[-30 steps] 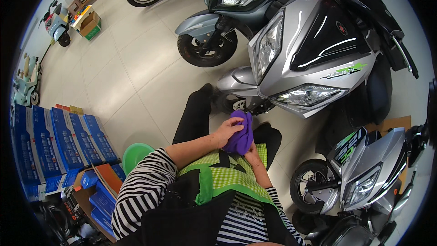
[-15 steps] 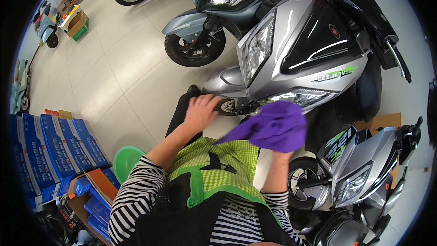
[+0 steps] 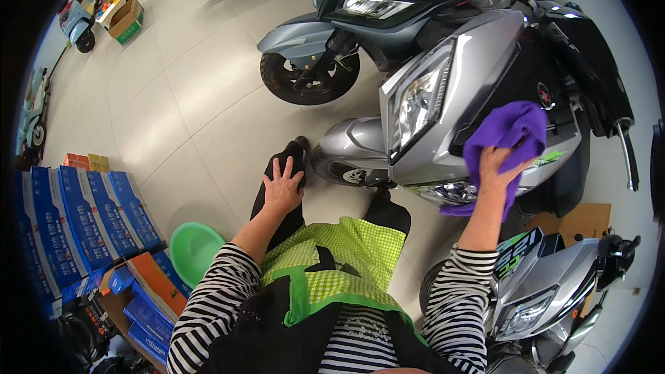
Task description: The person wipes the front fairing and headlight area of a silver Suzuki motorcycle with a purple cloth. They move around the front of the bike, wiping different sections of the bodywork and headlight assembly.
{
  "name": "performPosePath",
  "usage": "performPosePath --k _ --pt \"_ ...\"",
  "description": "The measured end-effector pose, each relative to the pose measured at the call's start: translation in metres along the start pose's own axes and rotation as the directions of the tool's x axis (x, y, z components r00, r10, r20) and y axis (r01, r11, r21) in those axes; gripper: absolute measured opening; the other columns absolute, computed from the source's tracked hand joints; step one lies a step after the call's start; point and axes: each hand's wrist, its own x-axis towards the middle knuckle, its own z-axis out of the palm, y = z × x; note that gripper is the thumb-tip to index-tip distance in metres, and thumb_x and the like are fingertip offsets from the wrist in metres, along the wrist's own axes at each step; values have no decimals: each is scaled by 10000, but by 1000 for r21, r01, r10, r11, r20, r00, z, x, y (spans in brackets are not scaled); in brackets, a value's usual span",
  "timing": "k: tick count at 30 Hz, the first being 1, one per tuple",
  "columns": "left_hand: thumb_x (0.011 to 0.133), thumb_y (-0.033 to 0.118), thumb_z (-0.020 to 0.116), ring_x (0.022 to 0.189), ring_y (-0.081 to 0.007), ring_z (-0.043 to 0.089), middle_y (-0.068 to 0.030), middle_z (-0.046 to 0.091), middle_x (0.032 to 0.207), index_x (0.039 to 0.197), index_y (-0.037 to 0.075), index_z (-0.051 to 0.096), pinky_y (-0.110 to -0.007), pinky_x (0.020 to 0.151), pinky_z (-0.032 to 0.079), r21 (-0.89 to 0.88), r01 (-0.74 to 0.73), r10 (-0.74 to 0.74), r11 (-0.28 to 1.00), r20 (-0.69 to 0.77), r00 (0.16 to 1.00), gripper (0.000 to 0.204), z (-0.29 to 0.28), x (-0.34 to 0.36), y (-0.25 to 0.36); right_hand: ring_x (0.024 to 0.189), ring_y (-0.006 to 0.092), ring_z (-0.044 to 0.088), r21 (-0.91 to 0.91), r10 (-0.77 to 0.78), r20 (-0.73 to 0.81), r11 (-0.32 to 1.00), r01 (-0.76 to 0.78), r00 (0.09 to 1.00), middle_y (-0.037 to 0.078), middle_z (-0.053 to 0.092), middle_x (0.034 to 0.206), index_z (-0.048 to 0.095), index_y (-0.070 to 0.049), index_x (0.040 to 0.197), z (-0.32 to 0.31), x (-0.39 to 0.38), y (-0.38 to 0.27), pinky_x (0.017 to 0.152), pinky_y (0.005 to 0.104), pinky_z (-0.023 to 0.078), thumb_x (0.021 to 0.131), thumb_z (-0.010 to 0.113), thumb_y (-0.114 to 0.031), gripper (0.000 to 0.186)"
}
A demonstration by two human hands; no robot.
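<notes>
My right hand (image 3: 496, 170) grips a purple cloth (image 3: 509, 131) and lays it on the front panel of the silver scooter (image 3: 471, 55), over the dark trim and down toward the lower headlight. My left hand (image 3: 282, 190) has its fingers spread, empty, above my dark-trousered left leg. The scooter's upper headlight (image 3: 419, 104) shows beside the cloth, and its front fender (image 3: 353, 138) is below to the left. A green checked apron (image 3: 329, 249) covers my lap.
A grey scooter (image 3: 367, 7) stands beyond, and a smaller silver scooter (image 3: 568, 284) at lower right. Blue boxes (image 3: 90, 215) line the left, beside a green basin (image 3: 194, 249). An open carton (image 3: 126, 21) and light-blue scooters (image 3: 73, 17) are at the back.
Earlier both hands held the bunched cloth over my lap. My left hand has let go; my right hand has carried the cloth up and rightward onto the silver scooter's panel.
</notes>
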Motion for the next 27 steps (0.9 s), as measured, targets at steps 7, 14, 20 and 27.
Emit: performPosePath --k 7,14,20,27 --pt "790 345 715 1463 -435 231 -79 306 1588 1250 257 643 -701 1024 322 -133 2 -1 991 12 1000 473 -6 12 0 1437 297 365 -245 -103 310 952 184 945 121 427 1534 401 -160 1504 37 138 -5 1155 654 186 935 522 -474 662" --pt "815 327 681 1471 -424 218 -71 308 1589 1237 229 658 -705 1044 300 -191 20 -8 981 66 998 434 -12 17 7 1442 230 375 -142 -233 488 930 340 841 45 483 1502 584 -166 1363 85 223 -78 1121 643 277 958 431 -401 493" --pt "805 297 679 1471 -411 226 -73 316 1587 1240 215 655 -706 1039 297 -238 17 -1 971 65 998 443 -16 18 4 1279 282 561 -143 -208 755 873 466 622 103 615 1354 698 -84 1189 109 233 -147 1032 548 431 926 439 -245 403" --pt "823 319 675 1468 -411 221 -55 309 1590 1236 229 646 -695 1052 305 -257 37 -15 966 88 996 424 -20 20 0 1282 331 572 -59 -170 934 794 605 315 147 597 1382 643 -82 1314 139 179 -221 1054 546 427 962 472 -254 428"
